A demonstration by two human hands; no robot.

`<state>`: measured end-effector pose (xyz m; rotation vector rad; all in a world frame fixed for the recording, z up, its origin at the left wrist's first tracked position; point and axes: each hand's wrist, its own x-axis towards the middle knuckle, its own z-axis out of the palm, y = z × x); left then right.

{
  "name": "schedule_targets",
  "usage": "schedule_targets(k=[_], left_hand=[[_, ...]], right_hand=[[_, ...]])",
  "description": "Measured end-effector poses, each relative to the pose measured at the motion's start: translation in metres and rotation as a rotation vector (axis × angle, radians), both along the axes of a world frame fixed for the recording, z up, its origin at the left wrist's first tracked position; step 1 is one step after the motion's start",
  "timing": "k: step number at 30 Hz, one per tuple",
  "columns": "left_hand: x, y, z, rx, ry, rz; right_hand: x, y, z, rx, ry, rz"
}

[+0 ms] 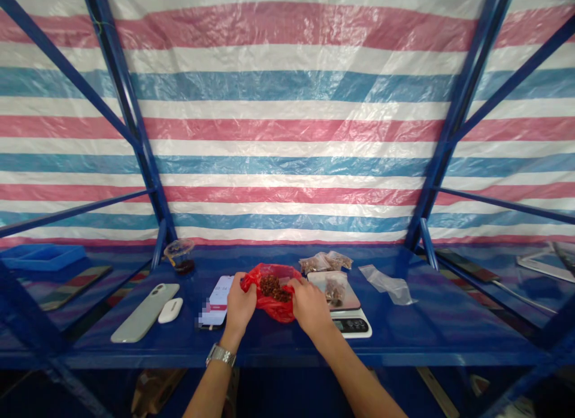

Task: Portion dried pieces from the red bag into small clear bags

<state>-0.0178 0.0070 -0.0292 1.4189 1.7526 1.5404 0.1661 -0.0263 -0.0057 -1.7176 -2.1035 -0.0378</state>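
Bag [279, 314] of red plastic, spread open at middle of a blue table [431, 328].
Clamped at the rim by left hand [241, 301] and right hand [313, 304]; reddish-brown pieces [272, 286] inside; digital scale [353, 298] beside right hand.

Your left hand [241, 304] is ungloved, its fingers bare. Behind those fingers, around the wrist, you wear a silver-coloured metal wristwatch [221, 354] on a broad, shiny link bracelet; its dial is too small to read. Farther back, your left forearm [205, 389] is uncovered. Your right hand [312, 305] is bare from fingers to wrist, and your right forearm [353, 367] behind them likewise.
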Motion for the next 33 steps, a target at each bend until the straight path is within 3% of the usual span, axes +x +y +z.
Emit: schedule_targets(k=[3, 6, 10, 13, 15, 19, 22, 25, 29, 33], left_hand=[[0.001, -0.002, 0.001, 0.081, -0.042, 0.056], [0.002, -0.004, -0.003, 0.063, 0.007, 0.028], [0.003, -0.008, -0.011, -0.031, 0.125, -0.048], [0.007, -0.014, -0.008, -0.041, 0.161, 0.008], [0.012, -0.021, -0.001, -0.023, 0.245, 0.078], [0.028, -0.036, 0.018, 0.108, 0.46, 0.203], [0.039, -0.045, 0.03, 0.163, 0.487, 0.188], [0.045, -0.051, 0.036, 0.251, 0.459, 0.13], [0.053, -0.053, 0.035, 0.347, 0.309, -0.037], [0.071, -0.061, 0.027, 0.303, 0.214, -0.233]], right_hand=[[0.007, 0.011, 0.009, 0.097, 0.169, -0.021], [0.011, 0.018, 0.01, 0.24, 0.316, 0.015], [0.013, 0.019, 0.003, 0.203, 0.331, 0.092], [0.027, 0.018, 0.007, 0.269, 0.448, 0.109], [0.047, 0.019, 0.015, 0.372, 0.556, 0.059], [0.1, 0.024, 0.021, 0.49, 0.666, -0.213], [0.134, 0.028, 0.008, 0.428, 0.637, -0.352], [0.149, 0.029, -0.007, 0.271, 0.545, -0.378], [0.145, 0.024, -0.011, 0.065, 0.421, -0.4], [0.134, 0.021, -0.008, -0.065, 0.355, -0.399]])
